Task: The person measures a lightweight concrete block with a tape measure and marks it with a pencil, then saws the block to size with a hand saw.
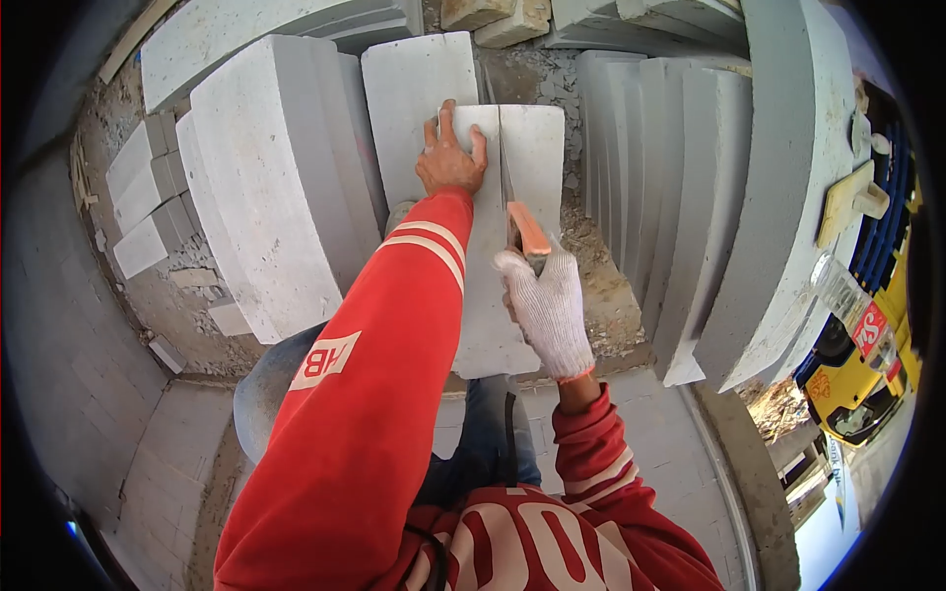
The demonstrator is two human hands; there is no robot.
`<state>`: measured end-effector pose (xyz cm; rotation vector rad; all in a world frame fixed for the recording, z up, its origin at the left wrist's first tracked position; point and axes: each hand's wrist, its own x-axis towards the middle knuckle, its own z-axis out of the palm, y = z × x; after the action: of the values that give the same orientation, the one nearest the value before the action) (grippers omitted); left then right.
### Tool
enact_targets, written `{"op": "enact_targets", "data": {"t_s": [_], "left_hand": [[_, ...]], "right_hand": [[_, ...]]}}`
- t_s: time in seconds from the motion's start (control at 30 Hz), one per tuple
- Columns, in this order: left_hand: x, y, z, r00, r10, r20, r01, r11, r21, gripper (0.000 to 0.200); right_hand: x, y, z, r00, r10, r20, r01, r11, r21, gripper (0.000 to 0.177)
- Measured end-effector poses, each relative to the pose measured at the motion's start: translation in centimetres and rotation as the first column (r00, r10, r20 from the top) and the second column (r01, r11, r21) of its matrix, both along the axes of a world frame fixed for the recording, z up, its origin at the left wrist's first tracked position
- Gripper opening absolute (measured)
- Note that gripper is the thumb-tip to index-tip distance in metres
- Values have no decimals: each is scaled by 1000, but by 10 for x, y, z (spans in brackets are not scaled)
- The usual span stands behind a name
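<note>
A white, lightweight concrete block (493, 305) lies lengthwise in front of me, with a narrow, dark cut running down from its far edge. My left hand (453, 158) is bare, its fingers spread over the block's far left part. On the right, my right hand (545, 305) wears a white knitted glove and is wrapped around the orange handle of a handsaw (529, 229). The thin blade points away from me and sits in the cut. Just right of the cut is the block's far right part (535, 153). Another white block (419, 84) lies beyond my left hand.
Stacked blocks (251, 187) stand close on the left, and a row of upright blocks (680, 187) lines the right. Smaller block pieces (148, 187) lie at far left. A plastic bottle (855, 305) with a red label is at far right, near a yellow vehicle (838, 394).
</note>
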<state>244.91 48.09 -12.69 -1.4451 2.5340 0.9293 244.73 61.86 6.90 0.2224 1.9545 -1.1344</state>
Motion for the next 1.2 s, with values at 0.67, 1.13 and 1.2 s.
{"op": "enact_targets", "data": {"t_s": [0.67, 1.13, 1.2], "left_hand": [[-5, -8, -5, 998, 2, -65, 1, 999, 40, 60], [-6, -6, 1, 997, -4, -72, 4, 1000, -6, 58], [-5, -5, -6, 996, 1, -88, -2, 1000, -13, 58]], "right_hand": [[-29, -9, 8, 987, 143, 71, -147, 988, 53, 46], [-45, -39, -29, 981, 178, -77, -172, 982, 77, 54], [-20, -13, -8, 979, 199, -43, -194, 976, 101, 48]]}}
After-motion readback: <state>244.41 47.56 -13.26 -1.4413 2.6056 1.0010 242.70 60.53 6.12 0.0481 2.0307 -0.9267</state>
